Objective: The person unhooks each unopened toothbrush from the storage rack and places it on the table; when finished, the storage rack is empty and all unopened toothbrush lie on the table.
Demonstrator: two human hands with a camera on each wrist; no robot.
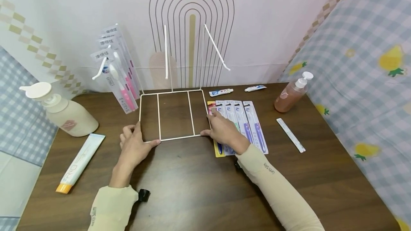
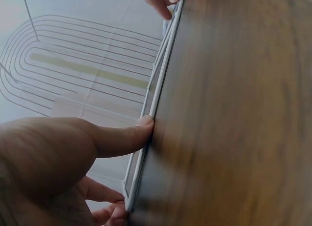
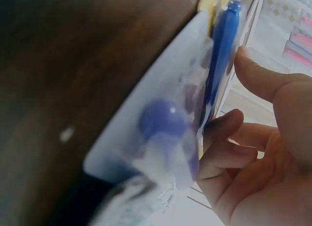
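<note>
A white wire display rack [image 1: 176,138] stands on the wooden table, its flat base toward me and prongs rising at the back. My left hand [image 1: 133,149] holds the base's front left corner; in the left wrist view its thumb [image 2: 124,138] presses the front wire. At the front right corner, my right hand [image 1: 226,131] holds the base between thumb and fingers. Packaged pink toothbrushes [image 1: 123,88] hang from the left prong. Under and beside the right hand lie several packaged toothbrushes [image 1: 257,127], partly covered by it; a blue handle [image 3: 224,50] shows close in the right wrist view.
A white pump bottle [image 1: 75,120] and a large toothpaste tube [image 1: 81,161] are at left. Two small toothpaste tubes [image 1: 221,92] lie behind the toothbrushes. At right are a pink pump bottle [image 1: 289,97] and a slim white packet [image 1: 290,134]. A patterned cloth [image 1: 273,27] backs the table.
</note>
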